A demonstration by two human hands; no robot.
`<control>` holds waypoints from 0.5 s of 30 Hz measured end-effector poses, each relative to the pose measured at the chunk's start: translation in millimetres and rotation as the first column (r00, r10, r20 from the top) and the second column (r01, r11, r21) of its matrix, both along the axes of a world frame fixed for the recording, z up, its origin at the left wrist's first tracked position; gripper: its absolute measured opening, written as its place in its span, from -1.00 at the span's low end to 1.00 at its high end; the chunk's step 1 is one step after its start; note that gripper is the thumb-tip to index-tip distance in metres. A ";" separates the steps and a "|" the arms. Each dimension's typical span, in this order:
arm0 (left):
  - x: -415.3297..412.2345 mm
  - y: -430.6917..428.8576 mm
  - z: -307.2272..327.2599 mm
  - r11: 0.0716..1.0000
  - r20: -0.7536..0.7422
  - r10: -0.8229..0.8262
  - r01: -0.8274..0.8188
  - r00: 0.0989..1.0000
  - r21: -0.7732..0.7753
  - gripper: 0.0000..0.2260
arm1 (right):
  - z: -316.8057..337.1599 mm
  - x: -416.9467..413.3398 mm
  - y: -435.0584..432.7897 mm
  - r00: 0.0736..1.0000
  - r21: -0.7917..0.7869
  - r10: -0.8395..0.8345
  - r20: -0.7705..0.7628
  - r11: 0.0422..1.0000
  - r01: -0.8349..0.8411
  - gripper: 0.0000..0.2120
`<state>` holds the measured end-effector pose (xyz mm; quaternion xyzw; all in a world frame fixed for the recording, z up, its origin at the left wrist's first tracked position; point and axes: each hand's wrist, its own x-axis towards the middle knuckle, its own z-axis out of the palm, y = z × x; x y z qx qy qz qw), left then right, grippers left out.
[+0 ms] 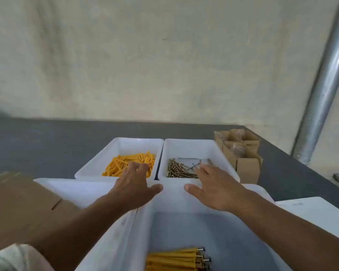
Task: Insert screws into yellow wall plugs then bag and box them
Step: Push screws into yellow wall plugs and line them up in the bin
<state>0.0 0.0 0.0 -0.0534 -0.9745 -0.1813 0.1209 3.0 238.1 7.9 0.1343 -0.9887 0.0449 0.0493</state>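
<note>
Two white trays stand side by side on the dark table. The left tray (98, 165) holds a heap of yellow wall plugs (125, 165). The right tray (219, 151) holds loose brass screws (179, 170). My left hand (134, 184) reaches over the near rim of the plug tray, fingers spread and down among the plugs. My right hand (213, 186) stretches over the screw tray's near edge, fingers apart, fingertips at the screws. Nearest me, a large white bin (145, 222) contains several plugs with screws inserted (178, 259).
Small brown cardboard boxes (241, 153) stand open at the right of the screw tray. A flat cardboard piece (18, 208) lies at the left. Another white bin (76, 190) sits under my left forearm. A metal pole (325, 85) rises at the right.
</note>
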 end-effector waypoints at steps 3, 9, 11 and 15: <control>-9.4 6.2 -11.3 1.000 0.042 0.004 -0.006 0.999 0.028 -0.29 | -14.5 -11.9 -3.6 0.998 0.017 -0.033 0.055 0.999 0.032 -0.28; -20.1 16.3 -15.9 1.000 0.033 0.008 -0.007 0.999 -0.022 -0.36 | -23.0 -24.3 -13.0 0.999 0.047 -0.038 0.030 0.998 0.036 -0.45; -20.3 16.8 -15.6 0.999 0.031 -0.011 0.012 0.999 -0.046 -0.41 | -25.8 -26.2 -14.4 0.999 0.042 -0.031 0.014 0.999 0.030 -0.49; -23.5 18.0 -16.4 0.996 0.041 -0.019 0.022 0.999 -0.085 -0.46 | -25.3 -28.4 -15.0 1.000 0.019 -0.019 0.005 1.000 0.019 -0.55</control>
